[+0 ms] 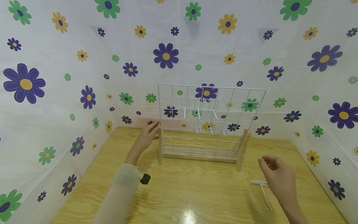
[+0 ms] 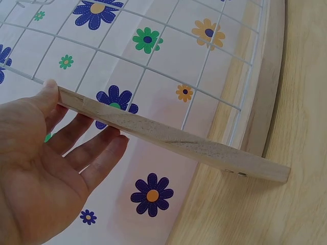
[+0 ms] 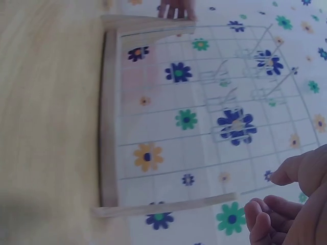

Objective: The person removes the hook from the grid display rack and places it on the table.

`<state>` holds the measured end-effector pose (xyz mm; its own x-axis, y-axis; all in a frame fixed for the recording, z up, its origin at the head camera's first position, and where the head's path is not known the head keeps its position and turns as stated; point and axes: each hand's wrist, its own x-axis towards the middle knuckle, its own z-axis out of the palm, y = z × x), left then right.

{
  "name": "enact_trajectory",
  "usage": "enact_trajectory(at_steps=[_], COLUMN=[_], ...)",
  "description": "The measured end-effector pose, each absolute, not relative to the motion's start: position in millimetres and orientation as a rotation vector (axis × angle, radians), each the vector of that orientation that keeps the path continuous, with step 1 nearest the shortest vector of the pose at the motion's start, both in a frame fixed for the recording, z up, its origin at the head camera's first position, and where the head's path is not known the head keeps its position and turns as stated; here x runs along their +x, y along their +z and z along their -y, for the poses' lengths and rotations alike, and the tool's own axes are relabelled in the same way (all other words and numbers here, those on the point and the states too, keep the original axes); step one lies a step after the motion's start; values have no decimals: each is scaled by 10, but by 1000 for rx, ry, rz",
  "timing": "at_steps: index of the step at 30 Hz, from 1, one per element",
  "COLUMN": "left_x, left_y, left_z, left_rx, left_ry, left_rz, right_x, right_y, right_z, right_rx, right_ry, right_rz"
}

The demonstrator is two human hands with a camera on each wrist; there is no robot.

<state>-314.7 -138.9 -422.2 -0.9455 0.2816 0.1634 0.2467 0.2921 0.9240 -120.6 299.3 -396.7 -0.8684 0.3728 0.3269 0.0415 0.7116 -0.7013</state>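
Observation:
A wire grid rack [image 1: 179, 137] stands upright on the table, its white mesh held between wooden side posts and a base bar. My left hand [image 1: 144, 137] grips the top of the left wooden post [image 2: 168, 132], thumb at its end and fingers against its far side in the left wrist view. Several white hooks [image 1: 199, 113] hang on the mesh in two rows. To the right of the rack, my right hand [image 1: 281, 179] is held over the table, fingers loosely bent, with nothing between thumb and fingertips. Beside and below it lies a white hook [image 1: 264, 196], partly hidden by the hand.
The wood-grain table [image 1: 173, 189] runs back to a white flower-printed cloth [image 1: 201, 49], which also rises along both sides. A small black object [image 1: 145, 179] sits at the left sleeve's cuff.

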Motion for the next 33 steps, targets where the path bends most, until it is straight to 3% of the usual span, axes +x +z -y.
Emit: enact_trajectory(at_steps=[14, 33], left_x=[-3158, -3134], left_y=[-4198, -4128], left_z=[1384, 1404], left_rx=[525, 543], left_ry=[1707, 1663], left_rz=[-2531, -2520], right_x=[-1443, -1751], right_y=[-3457, -3284], right_z=[-2761, -2353], right_rx=[-149, 119], right_ry=[1044, 1129], right_rz=[2427, 2265])
